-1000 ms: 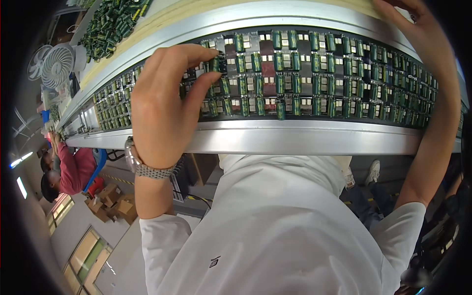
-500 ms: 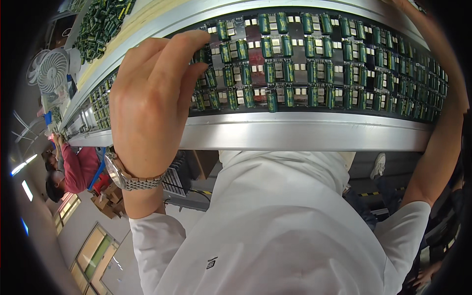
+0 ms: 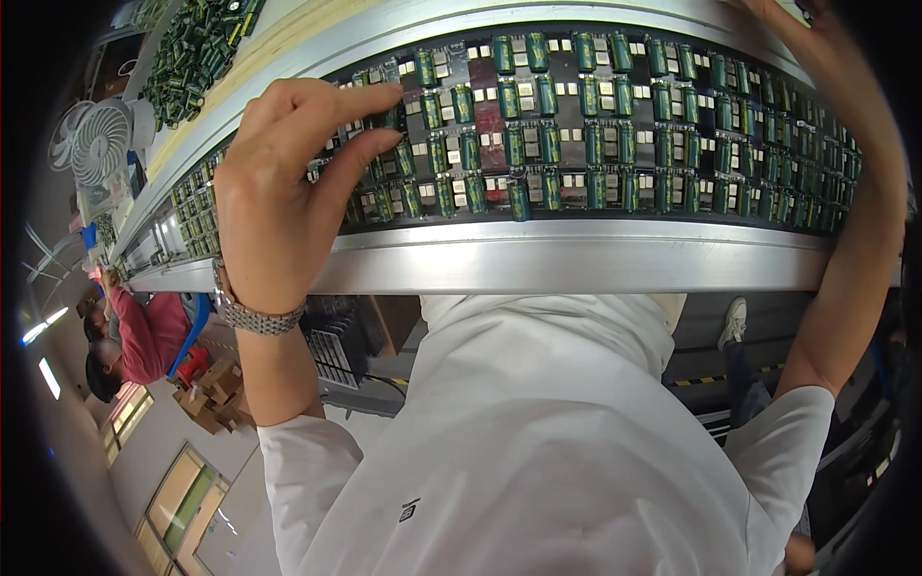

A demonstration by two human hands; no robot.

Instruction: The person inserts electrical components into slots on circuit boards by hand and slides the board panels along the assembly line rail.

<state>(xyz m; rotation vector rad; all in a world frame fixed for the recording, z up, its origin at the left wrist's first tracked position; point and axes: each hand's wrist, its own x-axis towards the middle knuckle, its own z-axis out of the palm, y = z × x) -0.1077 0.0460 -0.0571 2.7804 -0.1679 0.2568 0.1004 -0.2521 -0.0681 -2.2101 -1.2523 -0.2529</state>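
Dark circuit boards (image 3: 490, 125) carry rows of green cylindrical capacitors (image 3: 548, 96), with small white blocks between them. My left hand (image 3: 274, 182), a metal-band watch on its wrist, hovers over the left part of the boards. Its thumb and index finger are stretched out and apart, and I see nothing between them. The capacitors beneath and behind that hand are partly hidden. My right hand (image 3: 783, 24) reaches beyond the far rail at the upper right. Its fingers are cut off by the picture's edge, so what they hold does not show.
A bright metal rail (image 3: 576, 257) runs along the near side of the boards, another along the far side. Loose capacitors (image 3: 197, 62) lie heaped at the far left. Beyond them stands a white fan (image 3: 99, 142). A person in red (image 3: 154, 331) works further down the line.
The boards appear slightly further left. My left hand has turned a little, its index finger lower and straighter. My right hand's upper part has come more into view at the top right.
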